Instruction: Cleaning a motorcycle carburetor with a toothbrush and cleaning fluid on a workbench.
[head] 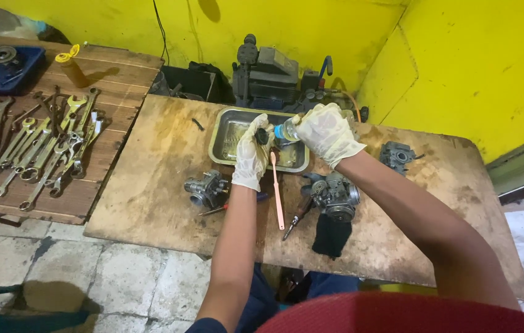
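Both my hands wear pale gloves above a metal tray (225, 135) on a worn wooden table (151, 197). My left hand (251, 155) pinches a small dark part (264, 135) over the tray. My right hand (328, 132) grips a clear plastic bottle (284, 130), tipped with its mouth toward that part. A pink toothbrush (277, 194) lies on the table just below the tray, between my forearms.
Two grey carburetors (206, 188) (334, 195) sit on the table, a third (397, 155) at the right. A screwdriver (292, 223) and black cloth (331, 237) lie near me. Several wrenches (46, 154) and a yellow bottle (71, 68) rest on the left bench. A dark machine (268, 77) stands behind.
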